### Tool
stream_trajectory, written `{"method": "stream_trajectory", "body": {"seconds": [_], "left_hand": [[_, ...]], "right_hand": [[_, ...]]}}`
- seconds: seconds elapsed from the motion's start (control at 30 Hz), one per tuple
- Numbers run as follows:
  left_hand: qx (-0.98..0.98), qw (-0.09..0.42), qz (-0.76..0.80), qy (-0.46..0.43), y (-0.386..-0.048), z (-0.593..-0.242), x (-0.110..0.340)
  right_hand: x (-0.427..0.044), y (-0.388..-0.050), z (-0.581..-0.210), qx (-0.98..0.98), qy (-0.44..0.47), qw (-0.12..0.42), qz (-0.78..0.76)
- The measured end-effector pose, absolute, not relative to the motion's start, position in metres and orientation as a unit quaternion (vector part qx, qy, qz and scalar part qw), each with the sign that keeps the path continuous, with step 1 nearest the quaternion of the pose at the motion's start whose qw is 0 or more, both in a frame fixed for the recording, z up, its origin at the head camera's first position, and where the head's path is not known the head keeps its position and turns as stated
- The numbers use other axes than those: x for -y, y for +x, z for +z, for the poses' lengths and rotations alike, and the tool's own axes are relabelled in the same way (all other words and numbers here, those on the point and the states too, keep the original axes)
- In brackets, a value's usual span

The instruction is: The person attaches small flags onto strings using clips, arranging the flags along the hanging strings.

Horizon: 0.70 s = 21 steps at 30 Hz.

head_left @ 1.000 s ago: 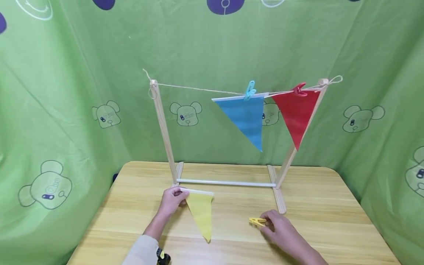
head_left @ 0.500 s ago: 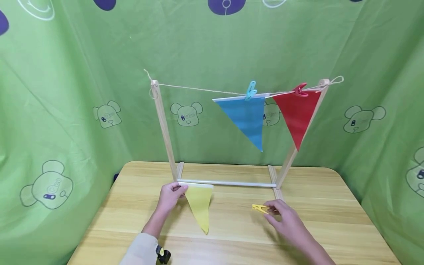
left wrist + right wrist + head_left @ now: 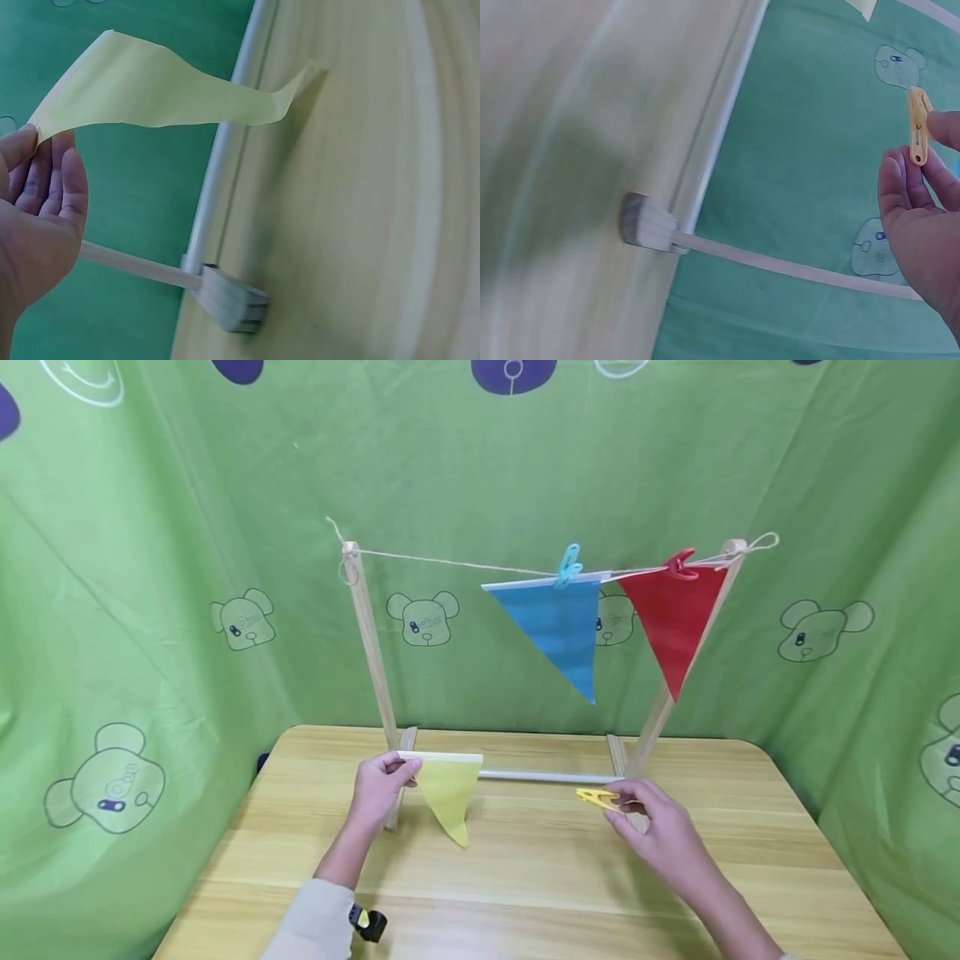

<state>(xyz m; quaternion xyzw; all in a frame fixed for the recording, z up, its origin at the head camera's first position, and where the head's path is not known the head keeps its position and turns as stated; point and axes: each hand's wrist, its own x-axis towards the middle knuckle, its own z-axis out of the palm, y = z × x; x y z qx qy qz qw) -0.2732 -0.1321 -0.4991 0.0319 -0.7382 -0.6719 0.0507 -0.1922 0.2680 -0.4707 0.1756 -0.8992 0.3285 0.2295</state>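
My left hand point(image 3: 381, 785) pinches the white-topped left corner of a yellow triangular flag point(image 3: 450, 785), which hangs above the table with its tip curling in the left wrist view. Between the thumb and fingers of my right hand point(image 3: 656, 822) is a yellow clothespin point(image 3: 596, 797), its nose pointing left toward the flag. Higher up, a string point(image 3: 450, 561) runs between two wooden posts. A blue flag point(image 3: 558, 622) hangs from it by a light blue clothespin point(image 3: 568, 566), and a red flag point(image 3: 675, 618) by a red clothespin point(image 3: 681, 564).
The string's wooden stand has a left post point(image 3: 369, 643), a right post point(image 3: 660, 714) and a white crossbar point(image 3: 547, 776) low between them. It stands at the back of the wooden table point(image 3: 480, 893). A green curtain point(image 3: 480, 468) surrounds the table.
Both hands have risen and moved toward the stand, the left carrying the yellow flag up past the crossbar and the right lifting the yellow clothespin. The hanging flags stay as they were.
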Motion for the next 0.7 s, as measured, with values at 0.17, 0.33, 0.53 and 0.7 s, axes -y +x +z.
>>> {"method": "stream_trajectory", "body": {"seconds": [0.17,0.33,0.53,0.7], "left_hand": [[0.734,0.062,-0.676,0.02,-0.274,-0.484,0.132],[0.721,0.08,-0.688,0.006,-0.275,-0.47,0.131],[0.71,0.098,-0.697,-0.011,-0.276,-0.452,0.126],[0.695,0.117,-0.709,-0.032,-0.276,-0.434,0.124]], "right_hand": [[-0.267,-0.196,-0.455,0.889,0.197,0.254,0.327],[-0.267,-0.2,-0.436,0.886,0.206,0.27,0.316],[-0.268,-0.204,-0.409,0.879,0.22,0.29,0.308],[-0.267,-0.206,-0.383,0.868,0.234,0.314,0.306]]}}
